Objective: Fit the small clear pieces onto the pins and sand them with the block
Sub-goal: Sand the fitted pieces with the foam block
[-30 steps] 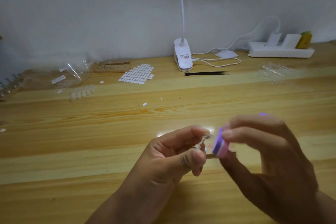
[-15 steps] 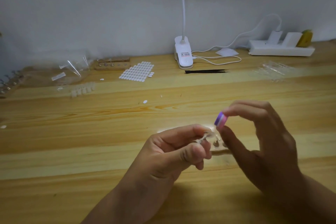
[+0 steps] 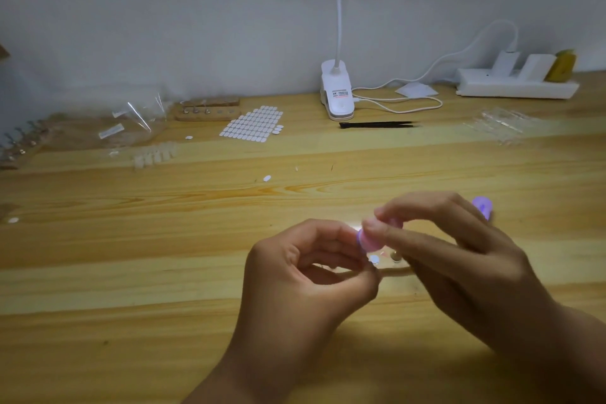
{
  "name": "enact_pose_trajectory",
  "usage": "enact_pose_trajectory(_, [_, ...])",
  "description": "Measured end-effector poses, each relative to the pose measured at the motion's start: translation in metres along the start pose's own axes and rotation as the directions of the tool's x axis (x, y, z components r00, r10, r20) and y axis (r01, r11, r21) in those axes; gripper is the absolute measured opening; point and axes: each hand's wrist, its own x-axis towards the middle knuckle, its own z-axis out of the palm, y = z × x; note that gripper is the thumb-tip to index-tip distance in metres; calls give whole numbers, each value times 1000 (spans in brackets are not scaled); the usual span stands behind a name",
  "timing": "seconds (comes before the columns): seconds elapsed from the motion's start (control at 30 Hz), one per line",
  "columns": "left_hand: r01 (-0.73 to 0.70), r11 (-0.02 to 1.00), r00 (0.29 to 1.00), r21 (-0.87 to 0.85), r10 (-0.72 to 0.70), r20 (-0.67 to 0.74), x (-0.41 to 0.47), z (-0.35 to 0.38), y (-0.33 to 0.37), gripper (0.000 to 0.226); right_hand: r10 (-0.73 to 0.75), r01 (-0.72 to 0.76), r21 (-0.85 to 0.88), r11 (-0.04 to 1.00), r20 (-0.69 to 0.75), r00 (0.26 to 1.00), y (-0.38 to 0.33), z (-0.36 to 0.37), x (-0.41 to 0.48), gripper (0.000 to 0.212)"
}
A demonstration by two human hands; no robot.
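Observation:
My left hand (image 3: 305,272) pinches a small pin near the table's middle front; its clear piece (image 3: 373,260) shows just past my fingertips, blurred. My right hand (image 3: 459,259) grips the pink and purple sanding block (image 3: 370,239) and holds one end against the tips of my left fingers, right above the clear piece. The block's far end (image 3: 482,207) sticks out behind my right fingers. A small metal pin head (image 3: 395,257) and a bit of wooden strip (image 3: 393,270) show below the block, between my hands.
At the back stand a wooden pin holder (image 3: 206,109), a sheet of white stickers (image 3: 252,124), a clip lamp (image 3: 337,98), black tweezers (image 3: 377,124) and a power strip (image 3: 516,85). Plastic bags (image 3: 128,128) and clear pieces (image 3: 154,154) lie back left, more clear pieces (image 3: 501,125) back right.
My right hand has brought the block left and down onto my left fingertips, after lifting it half a second ago. My left hand has barely moved.

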Motion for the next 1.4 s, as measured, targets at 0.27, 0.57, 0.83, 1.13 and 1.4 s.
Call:
enact_pose_trajectory(0.27, [-19,998,1000,51,19,3,0,1,3,31,-54,52,30,998,50,997,-10,4,0,46])
enact_pose_trajectory(0.57, [-53,995,999,87,52,17,0,0,4,28,-51,51,11,999,55,997,-12,5,-1,44])
enact_pose_trajectory(0.83, [-94,989,995,115,89,45,0,-2,2,33,37,-37,35,999,-9,999,-12,3,-1,36])
enact_pose_trajectory(1.13, [-120,974,993,192,117,27,0,0,2,29,-16,17,-14,1000,27,999,-12,2,1,32])
enact_pose_trajectory(1.4, [-141,965,990,222,140,23,-1,1,0,30,-99,110,-101,989,101,990,-13,-7,2,34])
